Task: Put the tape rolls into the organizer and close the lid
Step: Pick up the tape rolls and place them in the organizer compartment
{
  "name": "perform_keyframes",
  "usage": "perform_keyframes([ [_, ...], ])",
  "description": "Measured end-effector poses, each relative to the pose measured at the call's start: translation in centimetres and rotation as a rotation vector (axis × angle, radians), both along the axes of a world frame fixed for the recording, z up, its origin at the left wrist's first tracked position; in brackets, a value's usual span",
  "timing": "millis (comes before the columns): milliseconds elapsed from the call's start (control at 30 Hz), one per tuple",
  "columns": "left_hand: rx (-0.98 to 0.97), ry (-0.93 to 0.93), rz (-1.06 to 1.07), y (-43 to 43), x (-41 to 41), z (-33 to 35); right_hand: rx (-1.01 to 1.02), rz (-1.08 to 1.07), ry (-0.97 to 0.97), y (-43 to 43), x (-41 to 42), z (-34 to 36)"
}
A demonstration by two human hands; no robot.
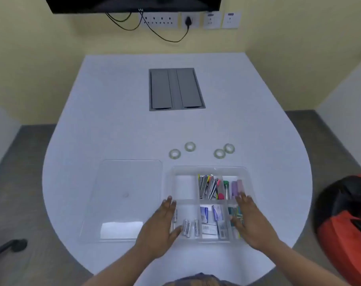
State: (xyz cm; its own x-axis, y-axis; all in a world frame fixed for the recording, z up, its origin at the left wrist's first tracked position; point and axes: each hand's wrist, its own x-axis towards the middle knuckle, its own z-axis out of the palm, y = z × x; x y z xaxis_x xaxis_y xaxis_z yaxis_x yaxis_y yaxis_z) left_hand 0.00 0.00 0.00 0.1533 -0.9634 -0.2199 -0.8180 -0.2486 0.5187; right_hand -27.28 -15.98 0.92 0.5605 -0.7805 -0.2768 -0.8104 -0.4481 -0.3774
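— Starting at the left, what do you see?
— I see the clear lid [126, 195] lying flat on the white tabletop [113, 120], just beside the organizer [209, 169] and apart from it.
— And your hands?
— My left hand [162, 221] lies flat, fingers straight and close together, on the organizer's near left corner, beside the batteries [191, 227]. It grips nothing.
— The tape rolls?
— All four sit on the tabletop beyond the organizer: the first tape roll [175, 154], a second roll [190, 146], then a third roll [219, 153] touching the fourth roll [229, 148]. The far left compartment [184, 186] holds nothing I can make out.
— The right side?
— My right hand [251, 219] rests palm down with fingers slightly spread over the organizer's right compartments, holding nothing.
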Motion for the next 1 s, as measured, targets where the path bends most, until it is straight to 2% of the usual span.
perform_keyframes([
  [133,0.058,0.022,0.026,1.6,-1.9,-1.4,0.121,0.071,0.209,2.5,-0.3,-1.9],
  [200,0.034,0.019,0.039,2.0,-2.2,-2.0,0.076,0.077,0.258,3.2,-0.6,-3.1],
  [433,0.002,-0.067,-0.017,2.2,-1.7,-3.3,0.076,0.042,0.278,3.3,-0.5,-2.9],
  [533,-0.019,-0.034,-0.004,2.3,-1.5,-3.7,0.068,0.046,0.28,3.4,-0.4,-2.9],
  [767,-0.048,-0.025,0.011,1.8,-1.7,-3.0,0.046,-0.037,0.189,4.3,0.1,-2.8],
  [867,-0.071,-0.037,0.009,1.5,-1.9,-2.5,0.067,-0.102,0.08,4.8,0.8,-2.1],
  [1000,-0.099,-0.025,0.146,0.1,-2.0,-2.1,0.082,-0.093,-0.076,3.2,0.7,-2.0],
])
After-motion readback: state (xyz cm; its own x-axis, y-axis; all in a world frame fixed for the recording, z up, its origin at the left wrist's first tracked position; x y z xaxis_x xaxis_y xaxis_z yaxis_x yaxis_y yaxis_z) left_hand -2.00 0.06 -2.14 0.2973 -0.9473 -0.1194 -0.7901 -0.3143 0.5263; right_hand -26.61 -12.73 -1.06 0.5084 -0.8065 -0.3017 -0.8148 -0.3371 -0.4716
